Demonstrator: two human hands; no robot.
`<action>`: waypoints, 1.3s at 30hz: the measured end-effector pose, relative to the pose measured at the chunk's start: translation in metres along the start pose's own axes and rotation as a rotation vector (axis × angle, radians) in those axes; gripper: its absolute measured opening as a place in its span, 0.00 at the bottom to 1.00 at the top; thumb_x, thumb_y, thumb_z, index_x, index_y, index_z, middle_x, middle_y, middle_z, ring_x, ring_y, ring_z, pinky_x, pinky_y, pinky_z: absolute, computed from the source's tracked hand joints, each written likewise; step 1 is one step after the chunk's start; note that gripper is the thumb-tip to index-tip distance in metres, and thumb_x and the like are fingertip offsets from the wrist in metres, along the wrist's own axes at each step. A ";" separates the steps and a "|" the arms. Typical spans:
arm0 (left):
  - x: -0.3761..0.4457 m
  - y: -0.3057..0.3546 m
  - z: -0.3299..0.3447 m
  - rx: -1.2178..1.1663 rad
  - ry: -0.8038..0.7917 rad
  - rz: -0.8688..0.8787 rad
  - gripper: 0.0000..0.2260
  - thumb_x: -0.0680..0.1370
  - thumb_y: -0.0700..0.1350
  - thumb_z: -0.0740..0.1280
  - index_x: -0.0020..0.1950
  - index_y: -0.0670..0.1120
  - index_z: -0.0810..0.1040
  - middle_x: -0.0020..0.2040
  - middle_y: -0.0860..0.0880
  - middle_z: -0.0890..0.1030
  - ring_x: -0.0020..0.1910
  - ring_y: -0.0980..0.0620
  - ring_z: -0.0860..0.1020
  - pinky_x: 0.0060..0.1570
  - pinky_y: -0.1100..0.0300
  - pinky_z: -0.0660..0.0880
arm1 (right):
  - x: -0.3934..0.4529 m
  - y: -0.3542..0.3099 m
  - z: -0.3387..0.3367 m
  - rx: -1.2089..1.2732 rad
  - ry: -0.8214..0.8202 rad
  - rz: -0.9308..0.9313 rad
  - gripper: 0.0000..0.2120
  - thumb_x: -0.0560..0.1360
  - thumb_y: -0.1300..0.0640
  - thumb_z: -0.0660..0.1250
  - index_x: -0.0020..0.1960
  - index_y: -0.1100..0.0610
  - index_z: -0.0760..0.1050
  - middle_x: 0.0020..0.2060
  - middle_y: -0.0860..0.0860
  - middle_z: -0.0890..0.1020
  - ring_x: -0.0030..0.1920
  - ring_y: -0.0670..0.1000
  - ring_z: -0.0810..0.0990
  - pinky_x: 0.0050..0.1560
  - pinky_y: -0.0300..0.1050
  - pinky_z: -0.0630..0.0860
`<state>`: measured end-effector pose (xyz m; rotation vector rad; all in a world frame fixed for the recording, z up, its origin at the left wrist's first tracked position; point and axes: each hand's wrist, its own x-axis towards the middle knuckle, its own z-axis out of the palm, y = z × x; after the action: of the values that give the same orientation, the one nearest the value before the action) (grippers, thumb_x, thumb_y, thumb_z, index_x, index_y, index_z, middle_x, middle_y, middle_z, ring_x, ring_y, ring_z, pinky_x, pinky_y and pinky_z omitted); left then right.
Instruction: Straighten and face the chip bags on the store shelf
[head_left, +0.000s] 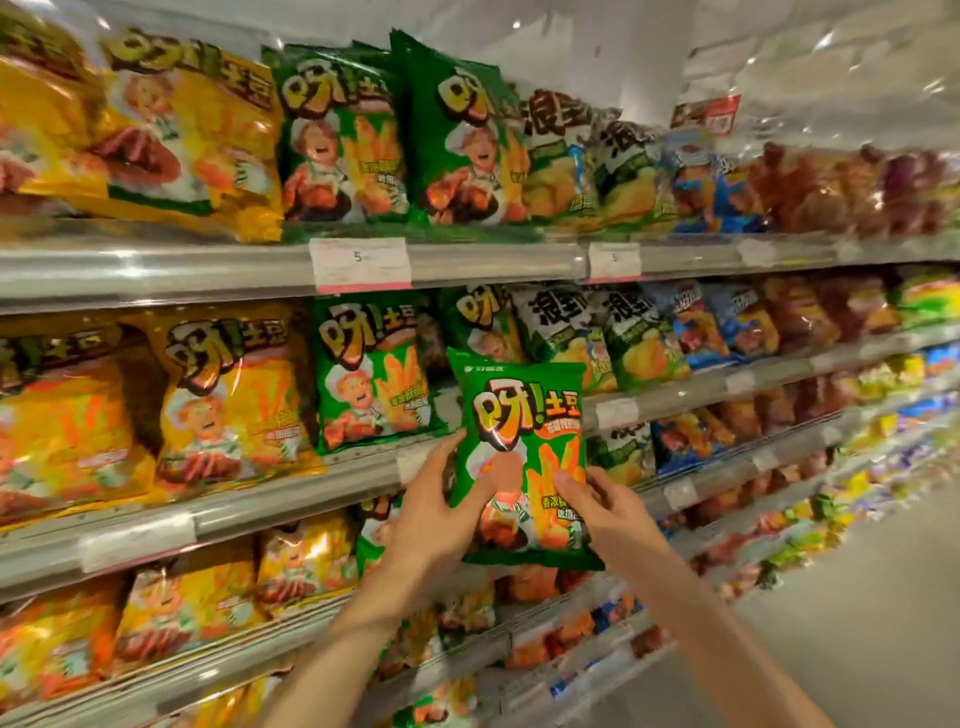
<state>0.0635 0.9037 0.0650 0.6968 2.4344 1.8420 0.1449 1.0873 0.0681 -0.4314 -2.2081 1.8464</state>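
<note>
A green chip bag (522, 415) with orange lettering is held upright, front toward me, out in front of the middle shelf (291, 499). My left hand (441, 512) grips its lower left edge, thumb across the front. My right hand (597, 506) grips its lower right side, thumb on the front. Behind it on the middle shelf stand more green bags (371, 374), one partly hidden by the held bag. Yellow bags (228, 395) of the same brand stand to the left.
The top shelf (208, 265) carries yellow and green bags (343, 140) with price tags (359, 262) on its rail. Blue, red and other snack bags (696, 332) fill the shelves to the right. Lower shelves hold more bags. Aisle floor (857, 597) lies at the lower right.
</note>
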 end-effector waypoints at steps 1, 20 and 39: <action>0.010 0.001 0.006 -0.021 0.002 0.007 0.27 0.76 0.62 0.67 0.74 0.60 0.65 0.66 0.65 0.70 0.66 0.61 0.69 0.62 0.64 0.68 | 0.010 -0.006 -0.005 -0.037 0.003 0.003 0.36 0.71 0.32 0.69 0.71 0.50 0.70 0.62 0.46 0.81 0.60 0.46 0.80 0.60 0.42 0.76; 0.153 0.017 0.038 0.117 0.346 0.077 0.33 0.80 0.60 0.63 0.80 0.53 0.53 0.78 0.52 0.64 0.75 0.52 0.64 0.72 0.56 0.63 | 0.197 -0.055 -0.020 -0.115 -0.151 -0.224 0.08 0.82 0.44 0.62 0.59 0.43 0.70 0.57 0.46 0.82 0.58 0.49 0.81 0.66 0.55 0.75; 0.163 0.005 0.079 0.190 0.534 0.028 0.26 0.83 0.56 0.56 0.80 0.62 0.50 0.78 0.59 0.59 0.70 0.67 0.62 0.71 0.61 0.64 | 0.240 -0.025 -0.036 -0.151 -0.293 -0.452 0.30 0.82 0.48 0.63 0.78 0.39 0.50 0.68 0.44 0.73 0.63 0.48 0.78 0.63 0.54 0.77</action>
<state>-0.0605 1.0345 0.0867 0.2584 2.9601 2.0383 -0.0670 1.2048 0.0960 0.3168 -2.3824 1.5828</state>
